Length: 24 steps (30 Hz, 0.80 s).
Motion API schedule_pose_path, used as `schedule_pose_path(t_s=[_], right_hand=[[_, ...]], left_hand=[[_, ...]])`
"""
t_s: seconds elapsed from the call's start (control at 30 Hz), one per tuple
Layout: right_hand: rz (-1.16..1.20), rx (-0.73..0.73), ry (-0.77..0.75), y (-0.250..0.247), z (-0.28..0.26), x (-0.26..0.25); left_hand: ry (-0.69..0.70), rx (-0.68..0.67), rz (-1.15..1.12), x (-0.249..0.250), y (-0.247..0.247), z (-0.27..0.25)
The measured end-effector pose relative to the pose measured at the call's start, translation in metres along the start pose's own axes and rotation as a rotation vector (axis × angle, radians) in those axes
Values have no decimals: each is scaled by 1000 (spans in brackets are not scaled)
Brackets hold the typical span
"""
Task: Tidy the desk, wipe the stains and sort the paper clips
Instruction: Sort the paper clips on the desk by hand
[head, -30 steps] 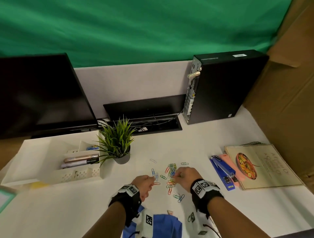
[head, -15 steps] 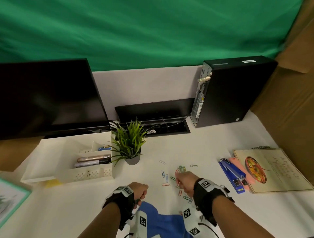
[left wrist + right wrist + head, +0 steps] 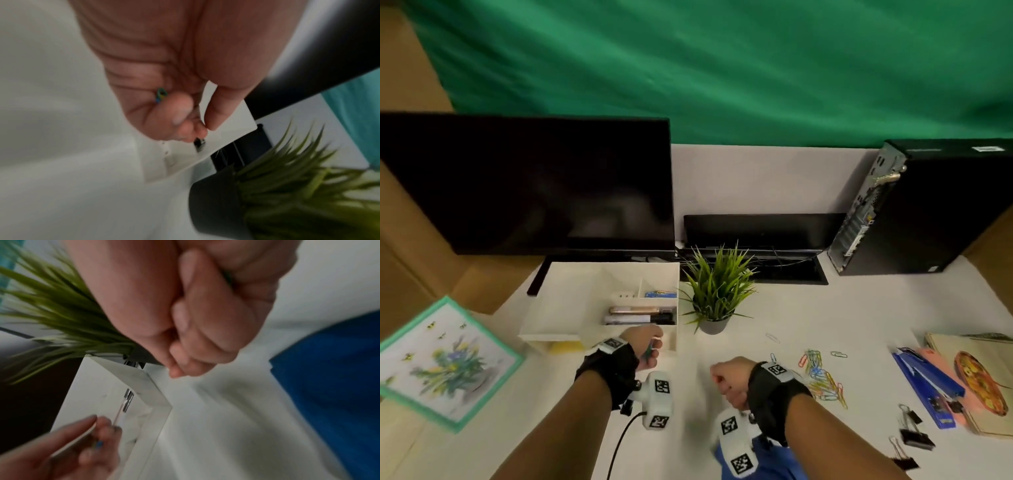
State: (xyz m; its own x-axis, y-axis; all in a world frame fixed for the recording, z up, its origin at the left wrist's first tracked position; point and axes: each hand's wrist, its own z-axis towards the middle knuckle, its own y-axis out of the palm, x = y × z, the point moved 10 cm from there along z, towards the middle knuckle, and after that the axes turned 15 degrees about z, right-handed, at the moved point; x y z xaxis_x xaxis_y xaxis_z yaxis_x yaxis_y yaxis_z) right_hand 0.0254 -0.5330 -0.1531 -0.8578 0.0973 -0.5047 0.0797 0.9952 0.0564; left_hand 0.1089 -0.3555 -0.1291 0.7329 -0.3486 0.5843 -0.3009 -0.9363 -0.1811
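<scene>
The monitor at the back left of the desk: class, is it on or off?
Off, as far as the head view shows: the monitor screen is uniformly black, with only faint reflections and no lit image.

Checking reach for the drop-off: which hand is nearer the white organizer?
Left. The left hand holds paper clips right at the white organizer's front wall; the right hand is a fist over the desk, off to its right.

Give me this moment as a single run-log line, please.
left hand: holds paper clips by white organizer | right hand: fist, contents unseen | loose clips: on desk
</scene>
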Motion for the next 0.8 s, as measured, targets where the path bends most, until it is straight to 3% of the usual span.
schedule_pose_path(t_s=[0.2,0.4,0.6,0.8], right_hand=[[-84,48,-51,30,-2,-13],[68,3,-43,54,-6,-27],[223,-23,-93,73,-15,-59],[359,-64,-182,101,-12,-117]], left_hand=[[113,45,-139,62,-31,11],[243,-15,-175,97,-33,30],[338,-39,-184,102,-41,35],[239,50,-37,61,-58,33]])
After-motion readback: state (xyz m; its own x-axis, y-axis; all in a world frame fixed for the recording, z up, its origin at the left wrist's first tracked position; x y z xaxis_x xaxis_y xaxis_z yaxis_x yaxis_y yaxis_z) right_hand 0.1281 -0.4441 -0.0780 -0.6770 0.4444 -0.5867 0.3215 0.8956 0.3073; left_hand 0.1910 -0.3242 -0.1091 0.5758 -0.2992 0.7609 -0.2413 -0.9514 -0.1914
